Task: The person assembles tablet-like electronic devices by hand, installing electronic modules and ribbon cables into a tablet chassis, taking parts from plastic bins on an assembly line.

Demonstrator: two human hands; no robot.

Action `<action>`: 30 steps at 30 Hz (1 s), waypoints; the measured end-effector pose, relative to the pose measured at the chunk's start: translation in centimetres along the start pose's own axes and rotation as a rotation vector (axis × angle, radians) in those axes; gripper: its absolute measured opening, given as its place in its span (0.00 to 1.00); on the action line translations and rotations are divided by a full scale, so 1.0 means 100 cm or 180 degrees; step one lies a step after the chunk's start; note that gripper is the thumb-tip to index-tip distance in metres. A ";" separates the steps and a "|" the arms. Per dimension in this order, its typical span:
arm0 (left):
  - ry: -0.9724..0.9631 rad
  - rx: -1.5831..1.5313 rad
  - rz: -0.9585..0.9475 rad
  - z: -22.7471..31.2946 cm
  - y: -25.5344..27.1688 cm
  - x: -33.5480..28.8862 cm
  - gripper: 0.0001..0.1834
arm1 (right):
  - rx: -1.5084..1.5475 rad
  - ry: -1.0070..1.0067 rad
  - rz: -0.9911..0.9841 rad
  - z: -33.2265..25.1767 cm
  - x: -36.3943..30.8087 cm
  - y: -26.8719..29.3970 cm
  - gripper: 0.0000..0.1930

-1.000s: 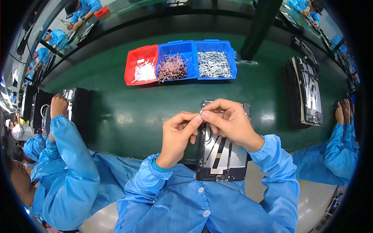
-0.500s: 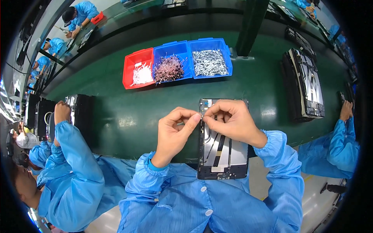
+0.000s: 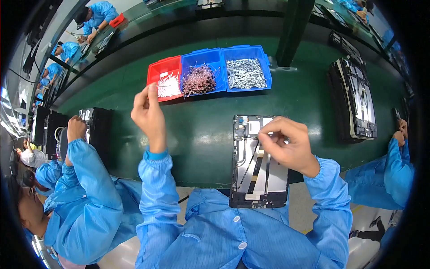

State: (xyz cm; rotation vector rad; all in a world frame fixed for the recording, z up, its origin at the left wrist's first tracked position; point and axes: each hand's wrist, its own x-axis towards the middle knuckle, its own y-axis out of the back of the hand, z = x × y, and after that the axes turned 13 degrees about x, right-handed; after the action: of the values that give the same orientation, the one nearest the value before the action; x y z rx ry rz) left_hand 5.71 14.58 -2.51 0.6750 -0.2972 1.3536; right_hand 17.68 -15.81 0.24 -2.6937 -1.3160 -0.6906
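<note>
A tablet (image 3: pixel 273 179) with its back cover off lies in front of me, showing a pale inner panel, dark flat cables and small boards. It overhangs the table's near edge. My right hand (image 3: pixel 289 145) is over its upper part, thumb and forefinger pinched together; anything between them is too small to make out. Raised at the left, my left hand (image 3: pixel 150 116) also has thumb and fingers together, just short of the red bin (image 3: pixel 154 71). White strip-like pieces (image 3: pixel 168 85) lie in that bin. Whatever the left fingertips may hold cannot be seen.
Two blue bins (image 3: pixel 242 50) adjoin the red one, holding pinkish-brown small parts (image 3: pixel 199 80) and silvery parts (image 3: pixel 245 73). A stack of opened tablets (image 3: pixel 356 98) stands right, near a green post (image 3: pixel 293 33). At left, a co-worker's arm (image 3: pixel 92 161) reaches toward another dark stack (image 3: pixel 98 130).
My left hand has left the tablet and moved up and left to the red bin. My right hand has shifted slightly right and down, still pinched over the tablet.
</note>
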 end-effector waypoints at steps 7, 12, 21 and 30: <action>-0.0528 0.1856 -0.1366 0.023 0.022 -0.033 0.11 | 0.1223 -0.1281 0.0643 0.014 -0.015 0.012 0.04; 0.0457 0.0305 -0.4190 0.067 0.043 -0.094 0.34 | 0.1191 -0.1091 0.1057 0.038 -0.042 0.012 0.04; 0.2793 -0.1571 -0.4225 0.090 0.019 -0.131 0.25 | 0.1195 -0.0588 0.1455 0.041 -0.051 -0.004 0.05; 0.1566 -0.1581 -0.3647 0.096 0.044 -0.115 0.11 | 0.1212 -0.0493 0.1351 -0.007 -0.015 0.015 0.04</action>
State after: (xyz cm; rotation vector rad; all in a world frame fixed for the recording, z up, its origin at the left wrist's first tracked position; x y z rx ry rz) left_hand 0.73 -0.02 -0.36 0.0116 0.1595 0.2751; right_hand 17.74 -18.04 0.40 -2.6076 -0.7526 -0.1693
